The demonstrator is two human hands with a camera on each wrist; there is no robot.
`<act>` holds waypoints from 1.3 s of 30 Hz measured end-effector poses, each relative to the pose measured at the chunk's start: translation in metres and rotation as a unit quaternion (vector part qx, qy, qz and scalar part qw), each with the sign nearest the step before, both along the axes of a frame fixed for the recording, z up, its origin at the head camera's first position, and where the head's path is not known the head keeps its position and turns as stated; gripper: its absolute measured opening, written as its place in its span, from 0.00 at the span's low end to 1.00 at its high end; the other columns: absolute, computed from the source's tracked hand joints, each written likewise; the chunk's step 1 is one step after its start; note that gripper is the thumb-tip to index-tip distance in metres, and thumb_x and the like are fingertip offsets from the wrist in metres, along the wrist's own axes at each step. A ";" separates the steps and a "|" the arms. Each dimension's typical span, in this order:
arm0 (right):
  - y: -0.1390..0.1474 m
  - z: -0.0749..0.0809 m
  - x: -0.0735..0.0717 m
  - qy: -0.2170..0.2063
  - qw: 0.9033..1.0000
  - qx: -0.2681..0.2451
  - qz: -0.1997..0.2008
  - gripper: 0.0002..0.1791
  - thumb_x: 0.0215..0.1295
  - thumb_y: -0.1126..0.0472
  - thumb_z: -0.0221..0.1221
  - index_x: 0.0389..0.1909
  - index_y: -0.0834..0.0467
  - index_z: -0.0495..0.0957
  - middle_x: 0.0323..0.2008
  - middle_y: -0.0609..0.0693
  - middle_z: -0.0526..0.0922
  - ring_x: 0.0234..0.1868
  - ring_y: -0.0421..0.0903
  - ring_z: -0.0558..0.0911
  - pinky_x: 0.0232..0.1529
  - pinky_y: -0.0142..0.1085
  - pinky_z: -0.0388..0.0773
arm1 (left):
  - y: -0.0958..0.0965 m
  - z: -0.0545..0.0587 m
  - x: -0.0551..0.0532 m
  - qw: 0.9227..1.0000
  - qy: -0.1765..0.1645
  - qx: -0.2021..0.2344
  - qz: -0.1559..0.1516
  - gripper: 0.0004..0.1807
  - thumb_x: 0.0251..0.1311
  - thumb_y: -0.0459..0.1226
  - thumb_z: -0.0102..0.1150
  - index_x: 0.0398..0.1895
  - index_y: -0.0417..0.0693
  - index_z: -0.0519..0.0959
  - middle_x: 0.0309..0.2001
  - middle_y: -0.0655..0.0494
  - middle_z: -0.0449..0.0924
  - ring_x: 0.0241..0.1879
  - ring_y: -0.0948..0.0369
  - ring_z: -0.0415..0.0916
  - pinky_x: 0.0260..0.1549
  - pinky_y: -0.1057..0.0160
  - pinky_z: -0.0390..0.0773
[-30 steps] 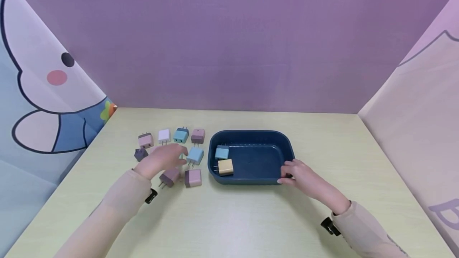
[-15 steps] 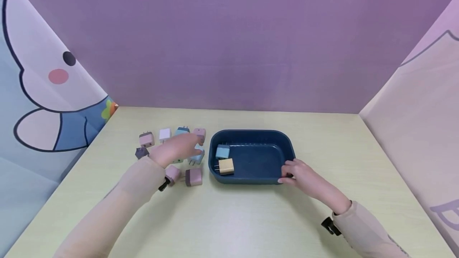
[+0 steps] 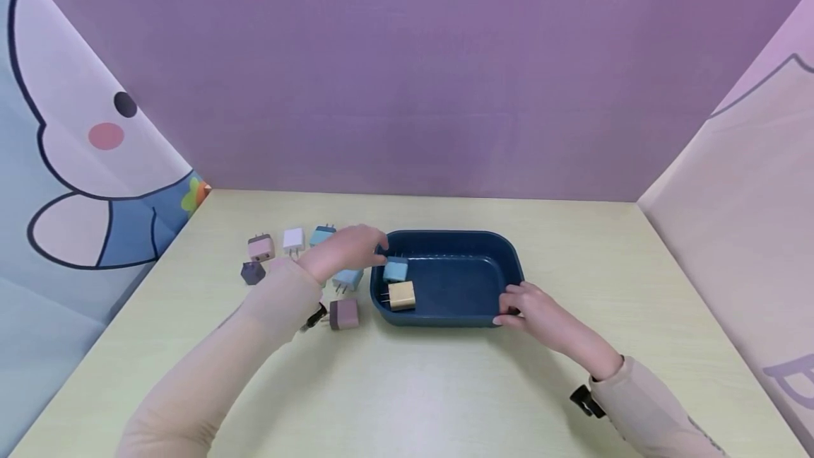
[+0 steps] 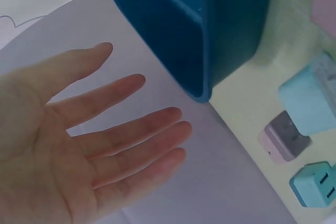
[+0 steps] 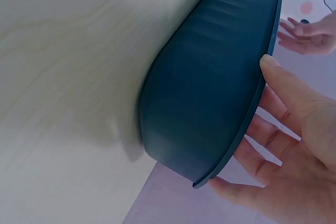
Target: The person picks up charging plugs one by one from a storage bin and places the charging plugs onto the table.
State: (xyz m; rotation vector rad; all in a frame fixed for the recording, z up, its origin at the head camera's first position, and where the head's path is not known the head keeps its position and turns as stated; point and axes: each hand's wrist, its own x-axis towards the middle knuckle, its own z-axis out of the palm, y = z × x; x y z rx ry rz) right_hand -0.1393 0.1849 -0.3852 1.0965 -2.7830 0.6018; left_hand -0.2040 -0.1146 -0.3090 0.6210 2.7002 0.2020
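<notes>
My left hand (image 3: 350,249) is over the back left corner of the dark blue tray (image 3: 456,321). Its fingers are spread and hold nothing, as the left wrist view shows. At the tray's front right corner, my right hand (image 3: 540,316) pinches the rim, thumb (image 5: 270,61) outside and fingers on the inner side. Inside the tray, at the left, lie a light blue charger plug (image 3: 396,271) and a cream charger plug (image 3: 401,296). Just left of the tray are a blue charger plug (image 3: 348,279) and a mauve one (image 3: 344,314). My left arm hides some others.
Further left on the pale table (image 3: 432,394) are a pink charger plug (image 3: 261,248), a white one (image 3: 293,239), a teal one (image 3: 321,234) and a dark one (image 3: 253,273). A purple cloth wall (image 3: 420,76) stands behind the table, with printed cloth at both sides.
My left hand has moved right, from above the charger plugs to the tray's left rim. My right hand, the tray and the two plugs in it stay in place.
</notes>
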 end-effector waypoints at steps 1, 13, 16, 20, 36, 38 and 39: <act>0.000 0.000 0.000 0.001 1.000 -0.001 0.001 0.09 0.49 0.61 0.63 0.18 0.52 0.72 0.19 0.37 0.64 0.23 0.36 0.62 0.25 0.28 0.63 | 0.002 0.001 -0.001 1.000 -0.001 -0.002 0.000 0.20 0.59 0.41 0.52 0.52 0.41 0.72 0.53 0.48 0.71 0.52 0.53 0.69 0.49 0.55 0.69; 0.000 -0.001 0.000 -0.003 1.000 -0.001 0.002 0.09 0.49 0.61 0.63 0.18 0.52 0.72 0.19 0.37 0.64 0.23 0.36 0.62 0.24 0.28 0.63 | 0.032 -0.003 -0.016 1.000 -0.016 -0.009 0.023 0.21 0.60 0.41 0.51 0.55 0.42 0.70 0.54 0.50 0.71 0.52 0.56 0.69 0.49 0.58 0.69; 0.000 -0.001 0.000 -0.004 1.000 0.000 -0.001 0.09 0.49 0.60 0.63 0.18 0.52 0.72 0.19 0.37 0.64 0.23 0.36 0.62 0.25 0.28 0.63 | 0.037 -0.007 -0.018 0.999 -0.016 -0.007 0.030 0.20 0.59 0.41 0.52 0.53 0.42 0.71 0.53 0.50 0.72 0.51 0.56 0.69 0.49 0.58 0.69; 0.000 -0.001 0.000 -0.005 1.000 -0.002 -0.001 0.09 0.49 0.61 0.63 0.18 0.52 0.72 0.19 0.37 0.64 0.23 0.36 0.62 0.25 0.28 0.63 | 0.045 -0.012 -0.020 0.999 -0.012 -0.004 0.033 0.18 0.59 0.40 0.52 0.50 0.41 0.72 0.50 0.49 0.73 0.48 0.56 0.71 0.46 0.59 0.71; 0.000 -0.002 -0.001 0.001 1.000 -0.004 0.003 0.09 0.48 0.61 0.63 0.17 0.52 0.72 0.19 0.37 0.64 0.23 0.36 0.62 0.25 0.28 0.63 | 0.058 -0.032 -0.026 0.999 -0.023 -0.008 0.047 0.05 0.59 0.34 0.51 0.27 0.44 0.72 0.19 0.56 0.63 0.20 0.62 0.60 0.24 0.66 0.62; 0.000 -0.002 -0.001 0.006 1.000 -0.006 0.007 0.09 0.48 0.62 0.63 0.17 0.52 0.72 0.19 0.37 0.64 0.23 0.36 0.62 0.24 0.28 0.63 | 0.059 -0.034 -0.027 0.998 -0.023 -0.015 0.050 0.06 0.59 0.34 0.50 0.25 0.45 0.71 0.19 0.57 0.63 0.20 0.63 0.59 0.23 0.66 0.62; 0.000 -0.002 -0.001 0.007 1.000 -0.007 0.007 0.09 0.48 0.62 0.63 0.17 0.52 0.72 0.19 0.37 0.64 0.23 0.36 0.62 0.24 0.28 0.63 | 0.060 -0.035 -0.028 0.998 -0.022 -0.021 0.049 0.07 0.59 0.34 0.50 0.24 0.45 0.71 0.19 0.57 0.63 0.19 0.63 0.59 0.23 0.66 0.61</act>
